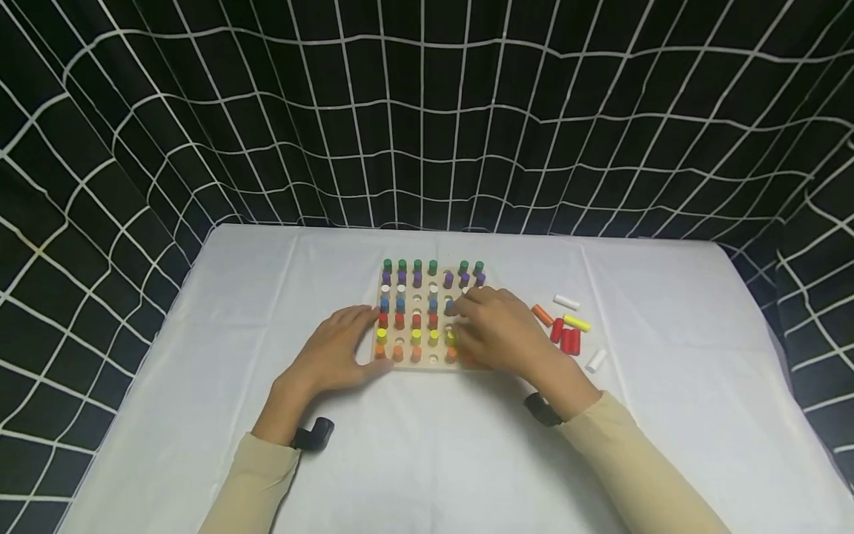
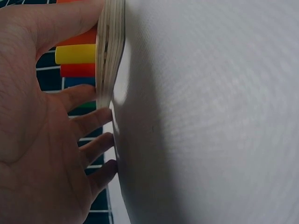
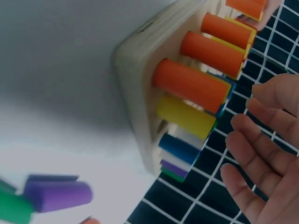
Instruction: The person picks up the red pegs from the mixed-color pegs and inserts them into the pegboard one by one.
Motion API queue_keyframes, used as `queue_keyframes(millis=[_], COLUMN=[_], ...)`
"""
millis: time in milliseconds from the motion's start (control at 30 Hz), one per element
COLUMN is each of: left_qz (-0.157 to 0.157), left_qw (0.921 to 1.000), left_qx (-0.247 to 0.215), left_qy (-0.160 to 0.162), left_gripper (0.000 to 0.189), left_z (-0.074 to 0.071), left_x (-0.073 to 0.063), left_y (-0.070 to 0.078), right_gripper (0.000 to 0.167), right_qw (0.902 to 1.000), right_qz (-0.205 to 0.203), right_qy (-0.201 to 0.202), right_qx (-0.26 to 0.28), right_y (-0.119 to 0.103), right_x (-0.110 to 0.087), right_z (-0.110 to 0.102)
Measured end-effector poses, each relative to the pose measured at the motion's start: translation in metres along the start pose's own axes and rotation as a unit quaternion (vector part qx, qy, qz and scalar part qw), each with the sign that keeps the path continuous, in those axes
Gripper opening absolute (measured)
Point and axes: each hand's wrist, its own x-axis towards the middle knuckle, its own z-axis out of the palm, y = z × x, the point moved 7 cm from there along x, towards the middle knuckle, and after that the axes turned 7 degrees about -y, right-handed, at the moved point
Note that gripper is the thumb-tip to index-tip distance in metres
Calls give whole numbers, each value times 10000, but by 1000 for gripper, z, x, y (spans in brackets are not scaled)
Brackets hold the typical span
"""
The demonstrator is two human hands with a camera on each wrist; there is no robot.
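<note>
A wooden pegboard [image 1: 425, 365] stands on the white cloth, with rows of green, purple, white, blue, red, yellow and orange pegs upright in it and several bare holes. My left hand [image 1: 336, 352] rests along the board's left side, thumb at the front corner and fingers relaxed against the edge [image 2: 105, 60]. Over the right part of the board is my right hand [image 1: 500, 330], its fingertips close to a blue peg [image 1: 449, 305] and covering some pegs. From the right wrist, this hand [image 3: 268, 144] shows loosely bent fingers beside the orange pegs [image 3: 194, 84], nothing visible between them.
Loose pegs lie right of the board: white [image 1: 565, 302], orange [image 1: 543, 315], yellow [image 1: 577, 322] and red [image 1: 570, 341]. The right wrist view also shows a purple peg [image 3: 58, 195] and a green peg [image 3: 14, 207] on the cloth. Dark grid-patterned curtains [image 1: 427, 111] surround the table.
</note>
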Motion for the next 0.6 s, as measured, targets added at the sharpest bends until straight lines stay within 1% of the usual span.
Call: queue_keyframes(millis=[133,367,600], left_qz=[-15,12,-13], left_qw=[10000,10000,10000], left_qx=[38,-22,-27], left_qy=[1,73,63], left_gripper=[89,88,86], left_z=[-1,0,-2], left_x=[1,1,0], left_y=[-1,-1,0], right_gripper=[22,22,20], right_qw=[9999,9990,9985], right_qz=[20,58,163], right_qy=[107,441,522], right_qx=[4,-34,-39], right_y=[7,21,35], right_x=[-11,-30,-44], right_z=[-1,-4,-3])
